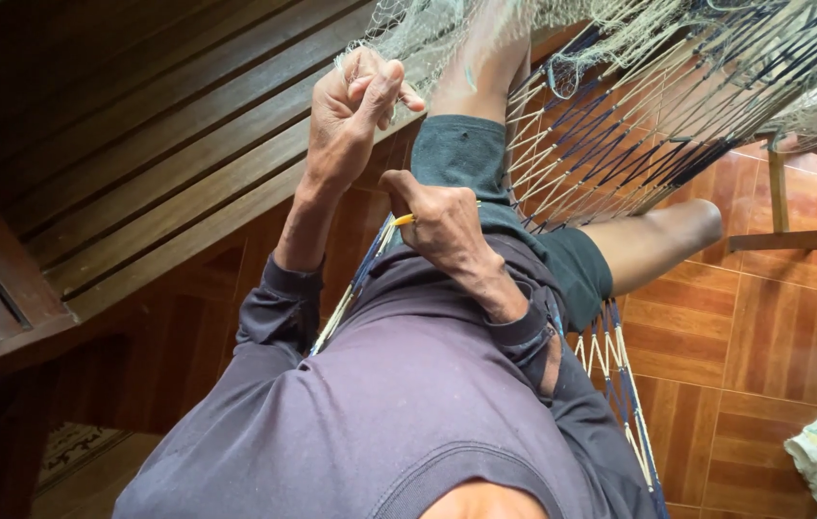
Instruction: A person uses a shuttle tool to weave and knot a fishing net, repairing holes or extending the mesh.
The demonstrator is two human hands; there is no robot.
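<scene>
1. Pale fishing net (447,29) drapes over our raised knee; our left hand (356,106), arm stretched forward, pinches its mesh.
2. Our right hand (442,226), wrist bent, clamps a yellow netting needle (403,220).

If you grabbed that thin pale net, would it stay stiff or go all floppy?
Probably floppy: the thin pale fishing net sags in soft folds over the knee. Likely light, since its fine threads bunch easily in the left hand. It may snag on fingers rather than slip.
</scene>
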